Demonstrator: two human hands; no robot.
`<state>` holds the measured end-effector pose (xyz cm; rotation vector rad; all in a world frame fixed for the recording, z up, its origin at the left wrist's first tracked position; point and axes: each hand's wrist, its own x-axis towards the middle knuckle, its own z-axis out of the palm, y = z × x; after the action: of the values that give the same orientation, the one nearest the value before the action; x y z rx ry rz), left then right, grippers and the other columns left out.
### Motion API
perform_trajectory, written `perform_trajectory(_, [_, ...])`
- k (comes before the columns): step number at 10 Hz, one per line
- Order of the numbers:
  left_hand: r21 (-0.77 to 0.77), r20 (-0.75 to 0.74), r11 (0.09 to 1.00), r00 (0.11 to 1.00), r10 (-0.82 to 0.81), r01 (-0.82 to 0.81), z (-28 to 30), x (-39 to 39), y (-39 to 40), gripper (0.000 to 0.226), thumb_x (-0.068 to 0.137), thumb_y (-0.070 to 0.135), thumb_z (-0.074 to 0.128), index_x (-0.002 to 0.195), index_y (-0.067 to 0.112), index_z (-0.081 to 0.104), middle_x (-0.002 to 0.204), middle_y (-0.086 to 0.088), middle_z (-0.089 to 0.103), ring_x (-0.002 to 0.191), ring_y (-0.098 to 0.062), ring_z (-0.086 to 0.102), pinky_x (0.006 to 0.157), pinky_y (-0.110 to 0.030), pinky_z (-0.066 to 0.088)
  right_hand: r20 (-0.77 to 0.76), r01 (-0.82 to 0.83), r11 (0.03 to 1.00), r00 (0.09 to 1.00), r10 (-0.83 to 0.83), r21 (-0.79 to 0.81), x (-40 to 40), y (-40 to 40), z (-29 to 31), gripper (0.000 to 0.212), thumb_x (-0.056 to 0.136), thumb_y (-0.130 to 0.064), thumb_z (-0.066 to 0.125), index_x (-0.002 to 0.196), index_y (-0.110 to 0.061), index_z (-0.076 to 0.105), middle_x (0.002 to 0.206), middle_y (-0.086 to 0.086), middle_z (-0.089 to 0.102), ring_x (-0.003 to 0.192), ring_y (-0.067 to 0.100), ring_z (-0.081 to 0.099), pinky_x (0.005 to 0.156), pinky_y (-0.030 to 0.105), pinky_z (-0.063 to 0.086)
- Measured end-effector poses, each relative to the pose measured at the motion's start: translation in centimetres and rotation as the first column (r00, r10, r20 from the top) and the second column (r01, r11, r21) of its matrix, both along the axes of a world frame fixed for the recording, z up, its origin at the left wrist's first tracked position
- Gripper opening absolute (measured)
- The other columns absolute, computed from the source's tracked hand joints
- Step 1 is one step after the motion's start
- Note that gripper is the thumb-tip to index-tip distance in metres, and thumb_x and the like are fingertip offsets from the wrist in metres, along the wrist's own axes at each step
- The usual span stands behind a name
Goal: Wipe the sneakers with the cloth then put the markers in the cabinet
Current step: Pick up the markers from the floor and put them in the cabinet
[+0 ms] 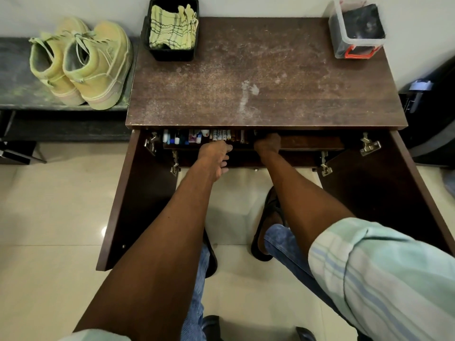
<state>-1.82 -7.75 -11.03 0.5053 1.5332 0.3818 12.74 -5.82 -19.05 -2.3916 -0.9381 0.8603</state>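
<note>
while both doors hang open, dusty cabinet top (258, 77) bears cloth bin (172, 28); hand grips unclear.

- The sneakers (81, 62) are a pale yellow-green pair with laces. They stand side by side, touching, on a dark low bench, heels toward the camera.
- The cloth (173, 27) is yellowish with dark check lines. It lies crumpled in a black tub on the cabinet top.
- The markers (197, 137) lie in a row on the upper shelf.
- The cabinet (266, 77) is dark brown wood with a dusty top; both doors stand open.
</note>
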Motion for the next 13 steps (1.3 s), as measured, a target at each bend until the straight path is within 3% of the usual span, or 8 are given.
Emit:
perform_trajectory(2, [0.014, 0.007, 1.0, 1.0, -0.018, 0.018, -0.6, -0.2, 0.0, 0.039, 0.094, 0.01, 0.055, 0.133, 0.004, 0.051, 0.136, -0.019, 0.051, 0.127, -0.03, 0.048, 0.103, -0.042, 0.041, 0.039, -0.11, 0.993, 0.993, 0.108, 0.042, -0.5, -0.1, -0.5, 0.024, 0.085, -0.001, 0.056, 0.106, 0.005, 0.067, 0.113, 0.021, 0.066, 0.112, 0.032, 0.059, 0.079, 0.02, 0.042])
perform_trajectory(4, [0.028, 0.008, 0.999, 0.999, -0.04, 0.04, -0.2, 0.0, -0.2, 0.038, 0.095, 0.01, 0.054, 0.133, 0.003, 0.051, 0.138, -0.02, 0.05, 0.128, -0.031, 0.047, 0.104, -0.042, 0.042, 0.096, -0.213, 0.977, 0.973, 0.21, 0.023, -0.4, -0.6, 0.0, 0.026, 0.092, -0.005, 0.047, 0.109, 0.001, 0.066, 0.116, 0.019, 0.066, 0.113, 0.03, 0.058, 0.086, 0.027, 0.043])
perform_trajectory(6, [0.054, -0.03, 0.997, 0.998, -0.055, 0.057, -0.6, 0.5, -0.2, 0.036, 0.095, 0.011, 0.056, 0.13, 0.004, 0.054, 0.132, -0.018, 0.054, 0.119, -0.029, 0.053, 0.099, -0.04, 0.044, 0.044, -0.176, 0.984, 0.983, 0.177, -0.033, -0.1, -0.9, -0.1, 0.033, 0.095, -0.01, 0.047, 0.124, 0.004, 0.053, 0.128, 0.021, 0.055, 0.119, 0.033, 0.051, 0.062, 0.016, 0.034])
perform_trajectory(8, [0.101, -0.095, 0.99, 0.992, -0.086, 0.095, -0.5, 1.2, -0.4, 0.021, 0.096, 0.011, 0.051, 0.114, 0.003, 0.058, 0.094, -0.007, 0.06, 0.075, -0.014, 0.053, 0.094, -0.039, 0.046, 0.091, -0.235, 0.971, 0.967, 0.239, -0.053, -0.6, -2.2, 0.7, 0.027, 0.093, -0.006, 0.044, 0.107, 0.005, 0.064, 0.114, 0.02, 0.065, 0.109, 0.033, 0.058, 0.077, 0.026, 0.042])
perform_trajectory(9, [0.206, -0.256, 0.947, 0.948, -0.191, 0.246, -0.1, 1.9, -1.8, 0.023, 0.093, 0.012, 0.051, 0.113, 0.006, 0.06, 0.094, -0.005, 0.061, 0.085, -0.017, 0.058, 0.089, -0.038, 0.052, -0.062, -0.13, 0.991, 0.989, 0.132, 0.031, -2.0, -5.2, 2.0, 0.023, 0.089, -0.004, 0.047, 0.091, 0.004, 0.068, 0.095, 0.021, 0.068, 0.09, 0.032, 0.065, 0.065, 0.027, 0.041])
perform_trajectory(10, [0.325, -0.394, 0.865, 0.886, -0.245, 0.383, 1.8, 2.0, -3.4, 0.011, 0.089, 0.01, 0.051, 0.084, 0.011, 0.061, 0.088, -0.007, 0.06, 0.081, -0.021, 0.058, 0.08, -0.037, 0.054, -0.08, -0.193, 0.981, 0.978, 0.194, 0.025, -2.5, -7.6, 4.0, 0.024, 0.091, -0.004, 0.045, 0.081, 0.002, 0.065, 0.083, 0.019, 0.063, 0.08, 0.028, 0.061, 0.063, 0.026, 0.036])
perform_trajectory(11, [0.434, -0.505, 0.773, 0.836, -0.216, 0.462, 5.6, 1.2, -8.4, 0.015, 0.084, 0.008, 0.05, 0.08, 0.014, 0.063, 0.081, -0.001, 0.06, 0.075, -0.017, 0.056, 0.068, -0.03, 0.048, -0.126, -0.271, 0.961, 0.953, 0.276, 0.054, -2.9, -12.0, 8.4, 0.02, 0.088, -0.004, 0.05, 0.073, 0.001, 0.062, 0.075, 0.015, 0.061, 0.075, 0.028, 0.059, 0.062, 0.033, 0.044])
perform_trajectory(13, [0.513, -0.562, 0.732, 0.82, -0.109, 0.449, 9.6, -2.1, -17.9, 0.032, 0.086, 0.006, 0.049, 0.114, 0.009, 0.064, 0.108, -0.004, 0.065, 0.096, -0.013, 0.058, 0.079, -0.023, 0.043, -0.109, -0.388, 0.917, 0.911, 0.397, 0.095, -3.4, -18.0, 15.9, 0.022, 0.087, -0.012, 0.051, 0.091, 0.002, 0.068, 0.087, 0.016, 0.067, 0.086, 0.029, 0.065, 0.076, 0.038, 0.054])
